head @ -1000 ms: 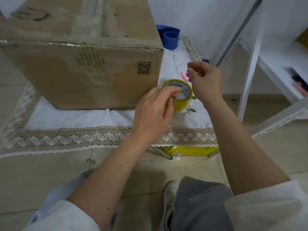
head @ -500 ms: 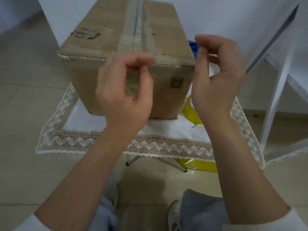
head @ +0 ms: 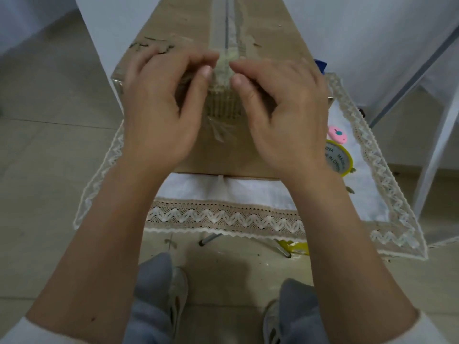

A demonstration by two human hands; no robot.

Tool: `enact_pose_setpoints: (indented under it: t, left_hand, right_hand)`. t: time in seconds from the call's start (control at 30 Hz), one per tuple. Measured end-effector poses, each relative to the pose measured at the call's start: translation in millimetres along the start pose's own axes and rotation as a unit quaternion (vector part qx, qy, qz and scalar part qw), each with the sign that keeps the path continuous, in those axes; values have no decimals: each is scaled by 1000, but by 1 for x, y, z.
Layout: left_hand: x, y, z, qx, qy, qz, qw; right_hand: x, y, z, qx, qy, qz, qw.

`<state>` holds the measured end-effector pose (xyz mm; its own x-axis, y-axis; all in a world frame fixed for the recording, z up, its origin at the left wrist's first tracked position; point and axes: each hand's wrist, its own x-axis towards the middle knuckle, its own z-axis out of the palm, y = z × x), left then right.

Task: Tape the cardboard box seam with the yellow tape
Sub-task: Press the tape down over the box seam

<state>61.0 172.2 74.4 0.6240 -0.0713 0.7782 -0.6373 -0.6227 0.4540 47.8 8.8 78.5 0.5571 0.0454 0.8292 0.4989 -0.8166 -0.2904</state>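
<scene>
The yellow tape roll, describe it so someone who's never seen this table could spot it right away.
Find the big cardboard box on the lace-edged cloth. Just off its right near corner, beside the right hand, the yellow tape roll lies on the cloth. It's a yellow ring with printed lettering; the neighbouring pink round object is smaller.

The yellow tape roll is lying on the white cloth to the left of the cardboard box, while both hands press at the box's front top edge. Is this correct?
Not quite. The head view shows the yellow tape roll on the white cloth to the right of the cardboard box, not the left. The left hand and right hand are at the front top edge.
</scene>
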Motion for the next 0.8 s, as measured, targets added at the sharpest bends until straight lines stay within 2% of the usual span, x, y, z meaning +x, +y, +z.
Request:
enact_pose_setpoints:
  t: [0.33, 0.8]
  left_hand:
    - [-9, -16, 1, 4, -22, 40, 999]
    - [-13, -21, -2, 20, -32, 72, 997]
  right_hand:
    - [-8, 13, 17, -18, 48, -45, 998]
    - [-22, 24, 14, -63, 22, -91, 994]
